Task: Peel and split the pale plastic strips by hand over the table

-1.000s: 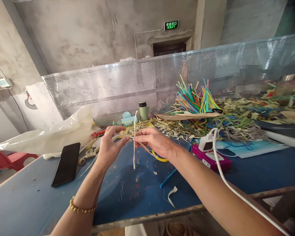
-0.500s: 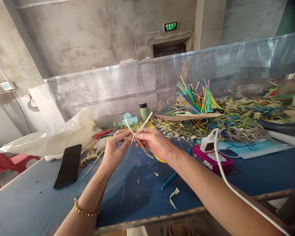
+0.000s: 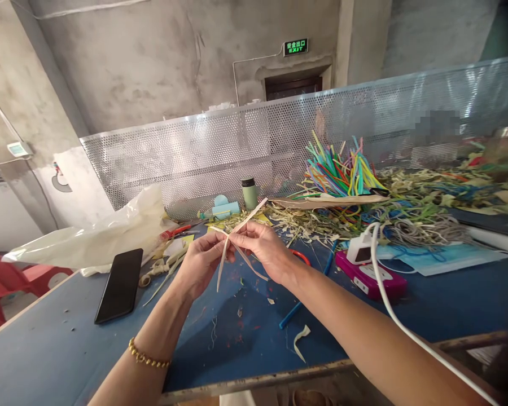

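Observation:
Pale, flat plant-like strips (image 3: 250, 216) cross one another between my two hands, above the blue table. My left hand (image 3: 202, 260) pinches them at the crossing from the left, thumb against fingers. From the right, my right hand (image 3: 260, 242) is closed on the strips at the same crossing. One end points up and to the right past my right fingertips, and two ends hang down below. The fingertips partly hide where the strips meet, so I cannot tell if they are knotted or only crossed.
A black phone (image 3: 119, 286) lies left, beside a plastic bag (image 3: 88, 237). Red-handled scissors (image 3: 174, 231) and a green bottle (image 3: 249, 193) are behind my hands. Right are colourful pipe cleaners (image 3: 341, 169), dried strips (image 3: 298, 225) and a magenta power bank (image 3: 370, 274) with a white cable (image 3: 392, 313).
The upper left strip end has swung down toward my left fingers. A strip below the crossing now hangs longer and plainer. My hands stay close together.

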Available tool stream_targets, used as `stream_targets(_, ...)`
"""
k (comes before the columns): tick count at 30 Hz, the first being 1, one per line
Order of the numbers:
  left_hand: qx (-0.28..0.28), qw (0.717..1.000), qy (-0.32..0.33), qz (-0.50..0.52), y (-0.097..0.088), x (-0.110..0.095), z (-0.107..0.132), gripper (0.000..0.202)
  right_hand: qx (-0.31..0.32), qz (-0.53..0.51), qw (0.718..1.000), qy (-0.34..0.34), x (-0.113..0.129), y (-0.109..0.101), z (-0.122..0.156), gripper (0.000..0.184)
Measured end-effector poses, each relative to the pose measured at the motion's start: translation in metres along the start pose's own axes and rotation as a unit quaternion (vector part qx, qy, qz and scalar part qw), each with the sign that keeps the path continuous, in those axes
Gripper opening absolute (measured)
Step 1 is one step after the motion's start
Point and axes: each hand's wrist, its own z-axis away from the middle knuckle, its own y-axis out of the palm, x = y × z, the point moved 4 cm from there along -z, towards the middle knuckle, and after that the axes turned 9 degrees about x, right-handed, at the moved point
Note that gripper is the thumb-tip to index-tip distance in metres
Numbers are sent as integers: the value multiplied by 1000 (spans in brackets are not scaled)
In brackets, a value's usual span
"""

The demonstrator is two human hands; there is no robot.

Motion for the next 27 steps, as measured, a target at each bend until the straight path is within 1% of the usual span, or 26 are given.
stream_targets(3, 12, 1000, -20, 12, 0, -1, 0, 23, 1, -5, 1000, 3, 1, 0, 1, 16)
stream_targets(6, 17, 1000, -17, -3, -1, -2, 1, 23, 1, 0, 1000, 1, 2, -1, 1, 15)
stream_targets(12, -1, 1000, -9, -15, -4, -2, 1, 24, -11, 33, 999, 0, 2, -7, -1, 17)
stream_targets(15, -6, 1000, -14, -17, -4, -2, 1, 24, -21, 45, 999, -9, 2, -8, -2, 12)
stream_targets(17, 0, 1000, -19, -14, -3, -2, 0, 25, -32, 50, 998, -7, 2, -8, -3, 8)
stream_targets(22, 27, 1000, -12, -10, -2, -2, 0, 24, -49, 71, 996, -12, 5, -6, -2, 6)
stream_targets(27, 24, 1000, -3, -11, -4, -1, 0, 24, -47, 103, 994, -10, 7, -4, 0, 7)
